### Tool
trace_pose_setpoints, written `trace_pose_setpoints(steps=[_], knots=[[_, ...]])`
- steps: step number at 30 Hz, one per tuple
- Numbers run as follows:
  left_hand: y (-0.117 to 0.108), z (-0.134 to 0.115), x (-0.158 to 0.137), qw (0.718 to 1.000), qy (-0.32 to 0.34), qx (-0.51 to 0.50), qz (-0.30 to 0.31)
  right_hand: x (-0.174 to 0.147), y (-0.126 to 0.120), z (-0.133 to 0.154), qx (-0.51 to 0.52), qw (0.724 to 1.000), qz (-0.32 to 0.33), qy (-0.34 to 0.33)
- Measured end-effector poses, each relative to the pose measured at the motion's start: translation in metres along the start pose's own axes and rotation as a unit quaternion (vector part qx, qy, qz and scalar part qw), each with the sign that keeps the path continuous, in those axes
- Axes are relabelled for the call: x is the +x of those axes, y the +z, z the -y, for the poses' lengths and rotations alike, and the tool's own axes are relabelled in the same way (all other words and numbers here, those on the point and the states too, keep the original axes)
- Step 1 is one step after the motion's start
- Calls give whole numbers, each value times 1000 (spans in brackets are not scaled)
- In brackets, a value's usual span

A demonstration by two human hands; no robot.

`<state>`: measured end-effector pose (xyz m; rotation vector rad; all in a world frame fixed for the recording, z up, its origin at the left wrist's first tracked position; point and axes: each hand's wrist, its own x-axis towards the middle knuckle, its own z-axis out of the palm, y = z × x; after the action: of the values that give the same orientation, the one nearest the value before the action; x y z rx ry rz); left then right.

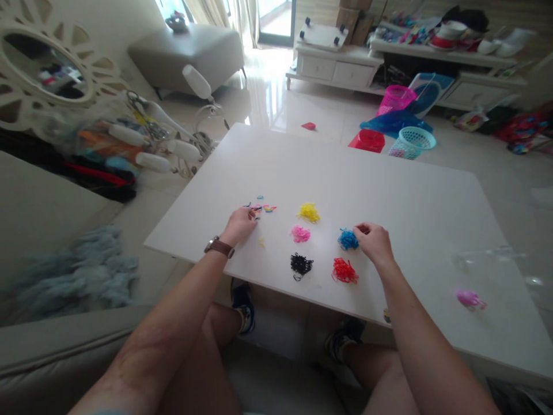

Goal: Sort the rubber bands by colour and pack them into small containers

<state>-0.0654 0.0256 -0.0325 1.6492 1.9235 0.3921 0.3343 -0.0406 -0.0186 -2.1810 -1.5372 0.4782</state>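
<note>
My left hand (240, 225), with a brown-strapped watch on the wrist, reaches over a few loose mixed-colour rubber bands (269, 208) on the left of the table. Its fingers are bent together among them; what they pinch is too small to make out. My right hand (374, 240) is pinched at the right edge of a blue rubber band pile (347, 239); anything between its fingertips is hidden. Between the hands lie yellow rubber bands (309, 212), pink rubber bands (300, 234) and black rubber bands (301, 263). Red rubber bands (344, 270) sit just below the blue pile.
The white table (415, 213) carries a pink-purple item (470, 298) and a clear plastic object (488, 255) at the right. Past its far edge stand a light-blue basket (412, 142), a red container (368, 140) and a pink basket (395, 99). A white lamp-like fixture (185, 147) is at the left.
</note>
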Motion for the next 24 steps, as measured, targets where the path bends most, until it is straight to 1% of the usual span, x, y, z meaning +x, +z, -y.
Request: trace_pose_setpoints(steps=[3, 5, 6, 8, 10, 12, 14, 18, 24], knots=[[7, -1, 2, 999, 9, 49, -5, 0, 1, 2, 2, 1000, 5, 1], [4, -3, 2, 998, 19, 63, 19, -1, 1, 2, 0, 1000, 9, 2], [2, -5, 2, 997, 27, 62, 45, -2, 0, 2, -1, 1000, 10, 2], [-4, -9, -1, 990, 45, 59, 119, -3, -2, 2, 0, 1000, 9, 0], [-9, -12, -4, 976, 62, 73, 198, -5, -4, 2, 5, 1000, 9, -3], [-12, -15, -8, 962, 72, 100, 244, -7, -5, 1, 8, 1000, 12, -4], [-13, -16, -12, 955, 82, 123, 258, -8, -6, 1, 7, 1000, 16, -3], [-10, -16, -16, 950, 88, 136, 266, -8, -6, 2, 6, 1000, 19, -3], [-3, -18, -19, 950, 98, 171, 242, -5, -2, 7, 3, 1000, 27, 0]])
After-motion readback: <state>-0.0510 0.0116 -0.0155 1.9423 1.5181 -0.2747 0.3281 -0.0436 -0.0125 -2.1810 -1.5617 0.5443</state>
